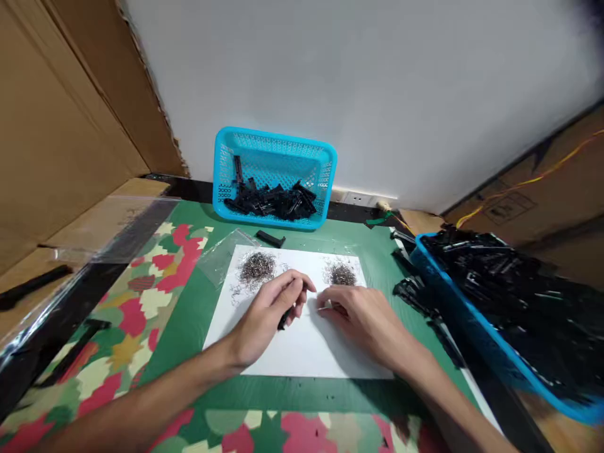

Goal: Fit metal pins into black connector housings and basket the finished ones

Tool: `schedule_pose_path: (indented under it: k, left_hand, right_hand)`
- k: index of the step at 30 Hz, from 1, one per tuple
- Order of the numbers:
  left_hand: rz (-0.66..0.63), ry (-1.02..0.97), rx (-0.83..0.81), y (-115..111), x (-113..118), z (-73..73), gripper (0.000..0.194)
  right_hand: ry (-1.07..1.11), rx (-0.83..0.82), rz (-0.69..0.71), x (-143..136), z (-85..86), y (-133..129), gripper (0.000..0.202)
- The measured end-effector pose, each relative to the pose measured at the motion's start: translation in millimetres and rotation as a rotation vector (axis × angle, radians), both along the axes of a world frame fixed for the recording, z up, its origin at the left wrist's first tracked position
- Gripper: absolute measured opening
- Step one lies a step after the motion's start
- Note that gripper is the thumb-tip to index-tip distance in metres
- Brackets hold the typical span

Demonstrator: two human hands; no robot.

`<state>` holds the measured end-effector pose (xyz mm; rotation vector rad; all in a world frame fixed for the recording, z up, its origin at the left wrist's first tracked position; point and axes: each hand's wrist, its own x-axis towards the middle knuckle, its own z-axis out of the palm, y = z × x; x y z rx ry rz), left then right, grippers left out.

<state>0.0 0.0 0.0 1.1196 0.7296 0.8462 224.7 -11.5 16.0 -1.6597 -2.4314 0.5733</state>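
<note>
Over the middle of a white sheet [302, 352], my left hand [278, 302] is closed around a black plastic part [284, 319], whose end shows below the fingers. My right hand [356, 311] is just to its right, thumb and fingertips brought close together; whatever they pinch is too small to make out. The fingertips of both hands nearly meet. Behind my left hand lies a pile of small dark metal pieces [257, 267], and a second, smaller pile [342, 275] sits behind my right hand. Another black part [270, 239] lies just beyond the sheet.
A blue basket [276, 220] with black parts stands at the back. At the right, a larger blue basket [495, 340] is heaped with black parts, with several loose ones [418, 296] beside it. Clear plastic bags [221, 255] and more black parts [75, 352] lie left.
</note>
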Motion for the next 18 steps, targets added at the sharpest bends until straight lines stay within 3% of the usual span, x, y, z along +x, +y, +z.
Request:
schedule_pose_path:
  k: [6, 12, 18]
  left_hand:
    - [0.045, -0.027, -0.007, 1.5, 1.3, -3.5, 0.029]
    - [0.051, -0.021, -0.031, 0.2, 0.0, -3.2, 0.035]
    - [0.070, -0.048, 0.000, 0.0, 0.2, -5.2, 0.040]
  right_hand:
    - [0.064, -0.001, 0.050, -2.1, 3.0, 1.7, 0.025]
    - [0.119, -0.067, 0.030, 6.1, 5.0, 5.5, 0.028]
    - [0.130, -0.126, 0.038, 1.5, 0.6, 6.2, 0.017]
